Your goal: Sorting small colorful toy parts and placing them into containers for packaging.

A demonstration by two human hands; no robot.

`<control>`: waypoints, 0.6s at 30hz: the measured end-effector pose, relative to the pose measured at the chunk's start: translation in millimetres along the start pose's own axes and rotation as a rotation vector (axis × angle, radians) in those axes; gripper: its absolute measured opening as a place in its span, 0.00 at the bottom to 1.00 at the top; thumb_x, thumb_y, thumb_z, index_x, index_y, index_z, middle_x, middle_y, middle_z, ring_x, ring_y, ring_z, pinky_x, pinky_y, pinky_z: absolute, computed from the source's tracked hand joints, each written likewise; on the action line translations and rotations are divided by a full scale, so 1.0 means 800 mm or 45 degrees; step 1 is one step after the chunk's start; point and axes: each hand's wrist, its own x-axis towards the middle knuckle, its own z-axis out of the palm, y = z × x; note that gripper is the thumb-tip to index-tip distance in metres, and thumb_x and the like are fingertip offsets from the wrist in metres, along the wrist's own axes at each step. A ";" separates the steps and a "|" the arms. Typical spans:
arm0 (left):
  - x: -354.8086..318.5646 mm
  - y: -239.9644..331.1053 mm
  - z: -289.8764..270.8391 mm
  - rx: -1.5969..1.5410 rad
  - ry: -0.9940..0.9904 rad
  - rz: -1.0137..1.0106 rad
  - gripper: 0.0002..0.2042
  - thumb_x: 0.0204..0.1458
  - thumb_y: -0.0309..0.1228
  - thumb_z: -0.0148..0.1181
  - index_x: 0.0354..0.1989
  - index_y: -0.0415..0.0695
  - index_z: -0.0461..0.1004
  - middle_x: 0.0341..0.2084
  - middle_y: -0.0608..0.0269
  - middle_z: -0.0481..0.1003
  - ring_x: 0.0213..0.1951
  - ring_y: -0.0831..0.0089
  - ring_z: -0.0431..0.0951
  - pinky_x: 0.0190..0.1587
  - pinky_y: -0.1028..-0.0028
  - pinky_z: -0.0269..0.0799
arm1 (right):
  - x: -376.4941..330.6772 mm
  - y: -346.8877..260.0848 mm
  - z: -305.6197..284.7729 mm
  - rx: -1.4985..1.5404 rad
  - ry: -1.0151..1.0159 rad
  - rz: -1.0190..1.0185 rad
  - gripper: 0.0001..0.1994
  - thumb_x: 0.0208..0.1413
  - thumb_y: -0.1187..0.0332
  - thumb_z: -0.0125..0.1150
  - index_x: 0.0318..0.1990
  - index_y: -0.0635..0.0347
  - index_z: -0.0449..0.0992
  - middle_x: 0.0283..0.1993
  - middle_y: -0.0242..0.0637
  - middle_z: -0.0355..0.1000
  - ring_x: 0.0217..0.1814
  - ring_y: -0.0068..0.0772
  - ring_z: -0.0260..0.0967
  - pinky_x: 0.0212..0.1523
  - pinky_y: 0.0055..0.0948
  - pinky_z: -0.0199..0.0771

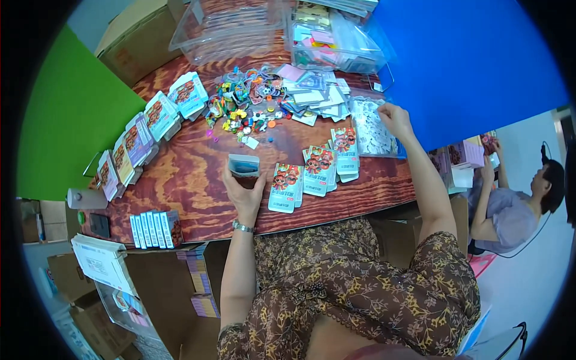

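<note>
My left hand (pixel 243 189) holds a small open box (pixel 243 165) upright above the wooden table (pixel 192 180), a watch on its wrist. My right hand (pixel 394 118) reaches to the far right and rests on a clear bag of small white pieces (pixel 370 129); whether its fingers pinch anything I cannot tell. Between the hands lie cartoon-printed packets (pixel 318 168) in overlapping rows. Beyond them sits a heap of small colourful trinkets (pixel 246 102).
Stacked printed boxes (pixel 144 135) line the table's left edge; a row of thin boxes (pixel 156 229) stands at the near-left corner. Clear plastic bins (pixel 228 27) and loose cards (pixel 315 96) sit at the back. Cardboard cartons stand below. Another person (pixel 516 201) sits at right.
</note>
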 end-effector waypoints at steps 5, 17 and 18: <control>0.001 0.003 -0.001 0.008 -0.015 -0.017 0.46 0.42 0.29 0.78 0.69 0.35 0.55 0.60 0.48 0.64 0.61 0.57 0.68 0.61 0.62 0.66 | -0.014 -0.003 0.023 0.120 -0.248 0.056 0.10 0.54 0.63 0.67 0.40 0.58 0.82 0.36 0.41 0.82 0.38 0.39 0.81 0.41 0.36 0.78; 0.003 0.011 -0.006 0.081 -0.030 -0.100 0.44 0.41 0.30 0.76 0.67 0.34 0.56 0.55 0.46 0.68 0.55 0.52 0.71 0.58 0.61 0.68 | 0.102 -0.097 0.002 0.264 0.464 -0.381 0.09 0.60 0.68 0.61 0.44 0.62 0.80 0.40 0.45 0.80 0.38 0.40 0.80 0.39 0.34 0.77; 0.003 0.008 -0.006 0.080 -0.051 -0.117 0.43 0.41 0.31 0.76 0.66 0.34 0.57 0.54 0.46 0.68 0.55 0.53 0.71 0.57 0.61 0.68 | 0.122 -0.114 -0.003 0.274 0.450 -0.430 0.09 0.61 0.68 0.60 0.45 0.62 0.80 0.40 0.46 0.80 0.39 0.40 0.80 0.40 0.34 0.78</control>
